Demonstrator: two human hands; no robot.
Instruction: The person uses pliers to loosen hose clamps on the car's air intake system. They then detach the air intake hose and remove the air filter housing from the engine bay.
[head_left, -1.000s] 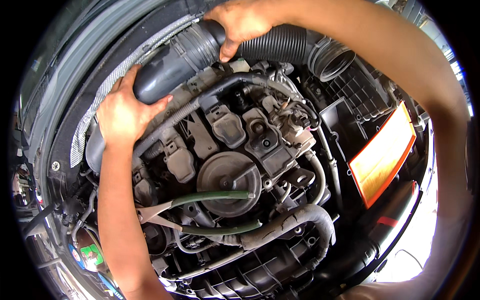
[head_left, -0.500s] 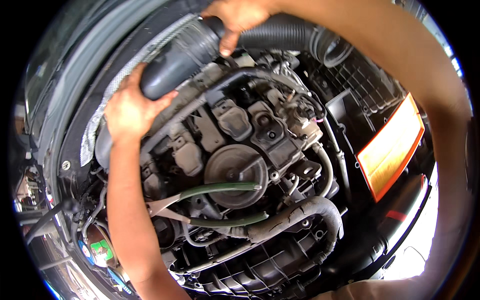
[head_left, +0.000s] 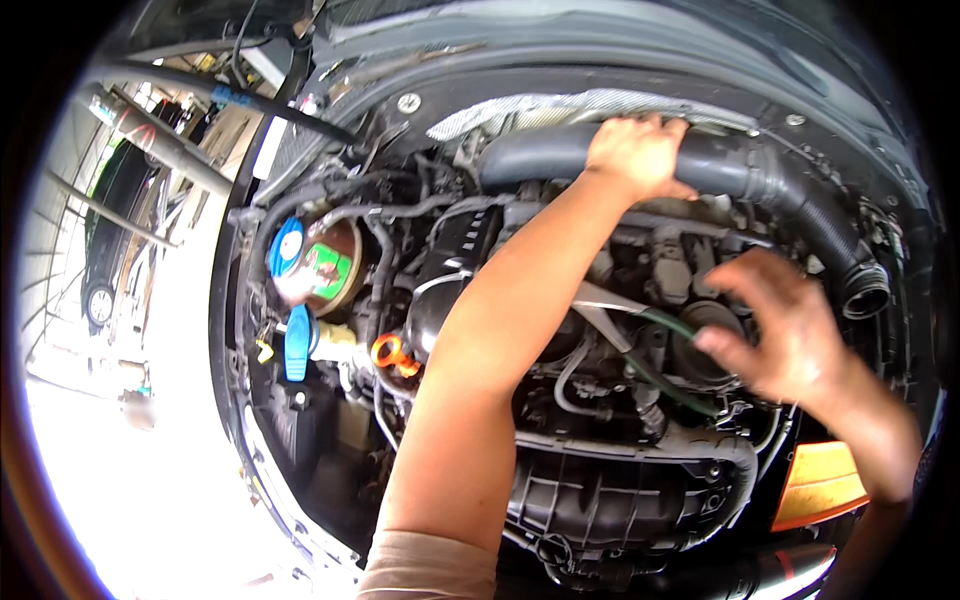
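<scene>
Along the back of the engine runs a thick black air intake hose (head_left: pixel 540 158), smooth on the left and ribbed toward its round end at the right. My left hand (head_left: pixel 635 160) is wrapped over the smooth part, its thumb toward me. My right hand (head_left: pixel 790 330) is over the right of the engine, with thumb and fingers apart and nothing held. Just left of it, pliers (head_left: pixel 650 318) with green handles lie spread on the engine; the hand partly overlaps the handles in view. A round grey cap (head_left: pixel 715 340) sits behind them.
Blue-capped reservoirs (head_left: pixel 325 265) and an orange dipstick ring (head_left: pixel 393 355) are at the left. An orange-framed air filter (head_left: pixel 825 485) stands at the lower right. A dark strut (head_left: pixel 240 97) crosses the upper left. Silver heat-shield foil (head_left: pixel 480 112) lies behind the hose.
My view has swung left. My right hand has let go of the hose and come down toward the pliers. My left hand stays on the hose, now gripping it over the top.
</scene>
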